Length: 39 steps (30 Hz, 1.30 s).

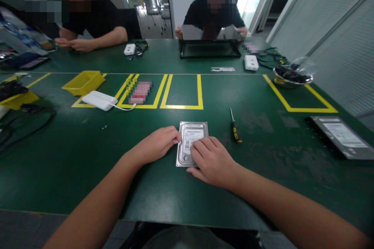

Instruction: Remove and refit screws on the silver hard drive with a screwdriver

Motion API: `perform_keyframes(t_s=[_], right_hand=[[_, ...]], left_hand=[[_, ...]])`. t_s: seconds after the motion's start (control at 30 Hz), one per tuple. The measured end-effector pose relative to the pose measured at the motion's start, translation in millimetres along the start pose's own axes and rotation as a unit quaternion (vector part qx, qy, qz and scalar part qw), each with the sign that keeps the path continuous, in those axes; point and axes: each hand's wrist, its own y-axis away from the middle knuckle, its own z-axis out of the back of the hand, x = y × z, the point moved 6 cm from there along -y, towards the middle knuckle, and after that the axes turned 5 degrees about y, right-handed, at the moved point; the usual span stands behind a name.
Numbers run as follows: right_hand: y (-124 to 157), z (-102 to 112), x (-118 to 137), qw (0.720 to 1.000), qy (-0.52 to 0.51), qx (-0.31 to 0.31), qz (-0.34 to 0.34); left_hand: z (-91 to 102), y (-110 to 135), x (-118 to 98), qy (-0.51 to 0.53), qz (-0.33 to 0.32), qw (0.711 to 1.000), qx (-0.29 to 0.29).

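Note:
A silver hard drive [194, 134] lies flat on the green table [87, 163], label side up, just in front of me. My left hand [156, 146] rests at its left edge, fingers curled against the casing. My right hand [212, 159] lies on top of its lower right part, fingers bent and pressing on the label. A screwdriver [234, 126] with a yellow and black handle lies on the table to the right of the drive, untouched by either hand.
A white box with a cable [101, 100] and a yellow bin [83, 82] sit at the left. A metal bowl [292, 77] and a flat dark device [341, 137] are at the right. Two other people sit at the far side, near a black frame [209, 49].

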Motion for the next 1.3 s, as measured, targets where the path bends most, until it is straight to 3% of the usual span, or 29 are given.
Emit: perform_keyframes(t_s=[0.4, 0.87, 1.3], right_hand=[[0, 2, 0, 1.000, 0.000, -0.008, 0.004], [0, 1, 1, 1.000, 0.004, 0.002, 0.000], [1, 2, 1, 1.000, 0.000, -0.003, 0.002]], left_hand=[[0.3, 0, 2, -0.008, -0.015, 1.000, -0.011], [3.3, -4, 13, 0.132, 0.059, 0.989, -0.015], [1.7, -6, 13, 0.158, 0.049, 0.986, -0.017]])
